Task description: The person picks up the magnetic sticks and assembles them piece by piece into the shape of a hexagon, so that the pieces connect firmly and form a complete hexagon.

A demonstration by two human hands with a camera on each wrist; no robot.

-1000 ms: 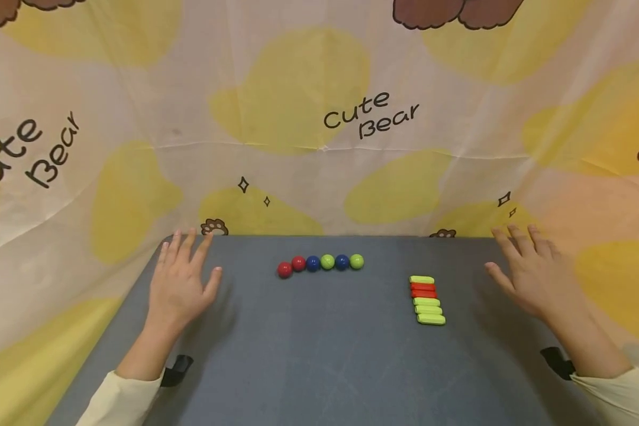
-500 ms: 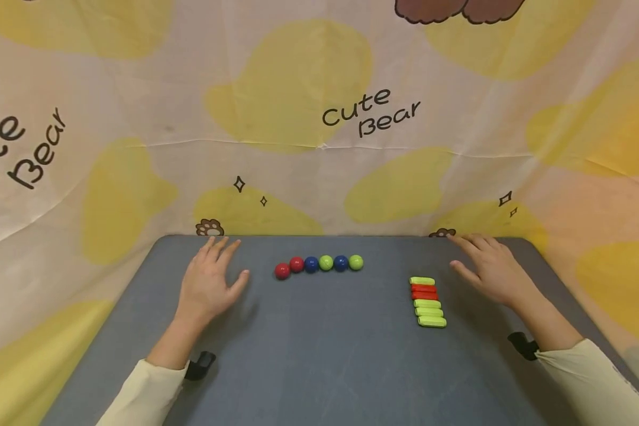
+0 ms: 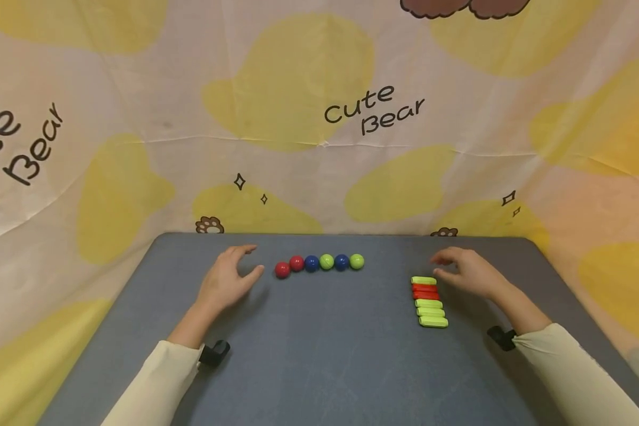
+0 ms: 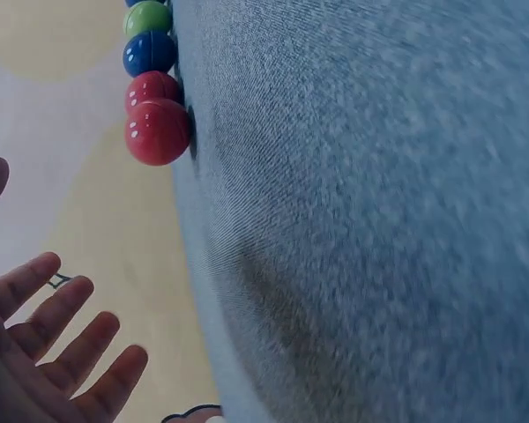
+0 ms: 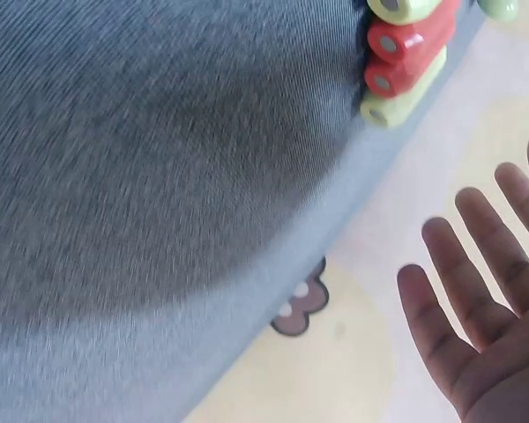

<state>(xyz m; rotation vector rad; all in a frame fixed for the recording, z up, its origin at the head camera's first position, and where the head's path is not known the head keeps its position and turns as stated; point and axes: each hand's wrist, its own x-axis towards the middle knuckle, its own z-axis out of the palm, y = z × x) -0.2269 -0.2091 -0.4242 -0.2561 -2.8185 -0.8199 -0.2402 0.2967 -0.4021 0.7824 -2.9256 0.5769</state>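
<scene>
A row of small balls lies on the grey table: a red ball (image 3: 282,270) at the left end, then another red one, a blue ball (image 3: 311,264), a green, a blue and a green ball (image 3: 357,261). My left hand (image 3: 225,281) hovers left of the row, thumb and fingers apart, holding nothing. To the right, several short rods lie side by side in a column, with red rods (image 3: 425,292) between yellow-green rods (image 3: 431,313). Just beyond the column's far end, my right hand (image 3: 470,273) is held above the table, fingers spread and empty in the right wrist view.
The grey table (image 3: 319,367) meets a hanging cloth (image 3: 287,89) with yellow patches and "Cute Bear" lettering along its back edge. Black wrist bands (image 3: 215,353) sit below both hands, at the cuffs of the pale sleeves (image 3: 157,378).
Both hands have moved inward and lower, the left toward the red balls and the right toward the rods. Their fingers now bend more. Balls and rods have stayed put.
</scene>
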